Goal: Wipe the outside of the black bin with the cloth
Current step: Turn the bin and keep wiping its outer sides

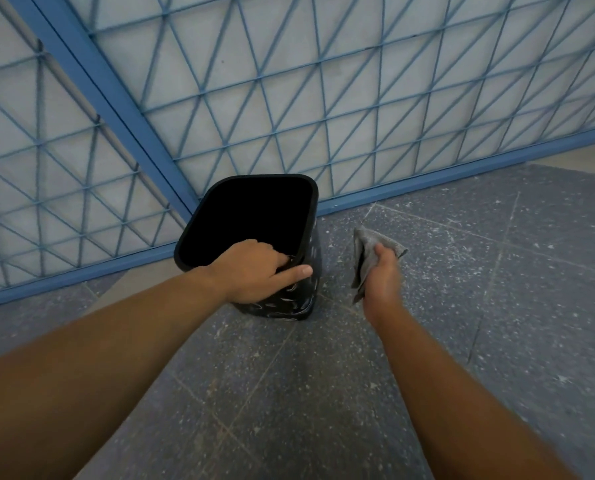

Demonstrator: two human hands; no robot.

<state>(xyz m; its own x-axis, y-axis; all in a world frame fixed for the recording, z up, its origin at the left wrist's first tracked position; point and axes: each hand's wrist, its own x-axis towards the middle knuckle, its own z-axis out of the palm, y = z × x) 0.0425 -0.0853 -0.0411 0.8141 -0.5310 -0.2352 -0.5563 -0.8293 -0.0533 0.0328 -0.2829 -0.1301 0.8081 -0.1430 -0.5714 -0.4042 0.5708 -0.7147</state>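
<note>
The black bin stands upright on the floor close to a blue metal grille, its mouth empty and dark and its outer wall marked with pale scuffs. My left hand grips the bin's near rim: the fingers curl over the edge into the opening while the thumb lies along the outside. My right hand holds a bunched grey cloth to the right of the bin. A small gap separates the cloth from the bin's side.
A blue metal grille with diagonal bars runs behind the bin, its bottom rail along the floor. The floor is dark speckled tile with pale flecks, stretching to the right and towards me.
</note>
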